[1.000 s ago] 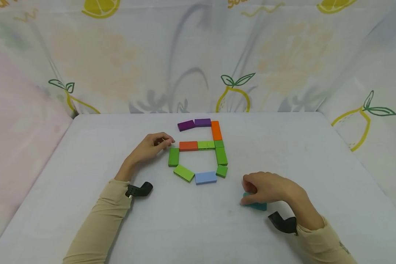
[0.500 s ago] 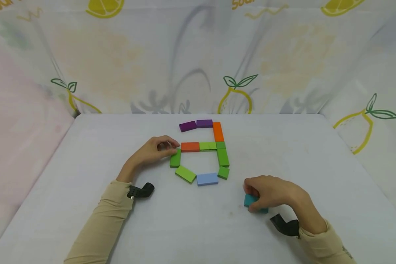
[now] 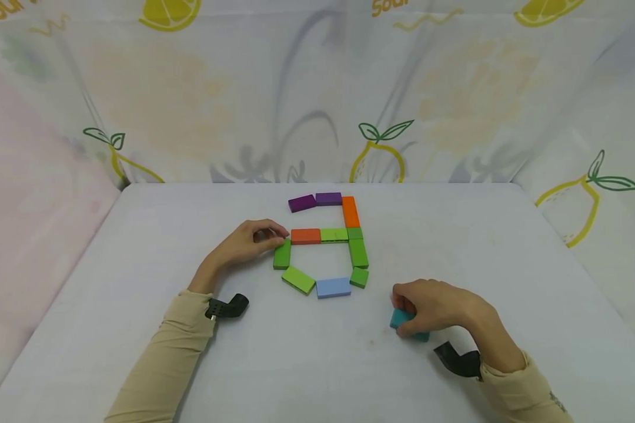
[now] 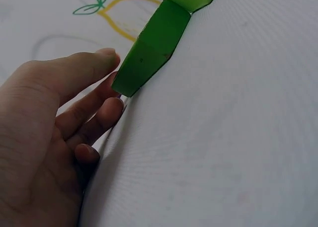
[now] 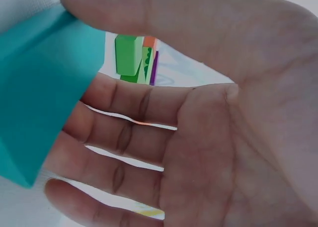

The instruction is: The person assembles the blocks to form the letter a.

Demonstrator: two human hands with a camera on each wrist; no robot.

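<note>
In the head view my left hand is at the figure's left side, with its fingers loosely bent. Its thumb tip lies at the far end of a green block; the left wrist view has thumb and fingers right at the end of this green block. My right hand, apart from the figure at front right, pinches a teal block between thumb and fingers. The right wrist view shows this teal block large, with its thumb on one edge and fingertips behind it.
Flat blocks form a figure on the white table: purple blocks at the back, an orange block, a red block, several green ones and a light blue block in front. A lemon-printed cloth hangs behind.
My left hand has moved slightly right, bringing its thumb onto the green block's far end. My right thumb has shifted along the teal block, which stays at about the same place.
</note>
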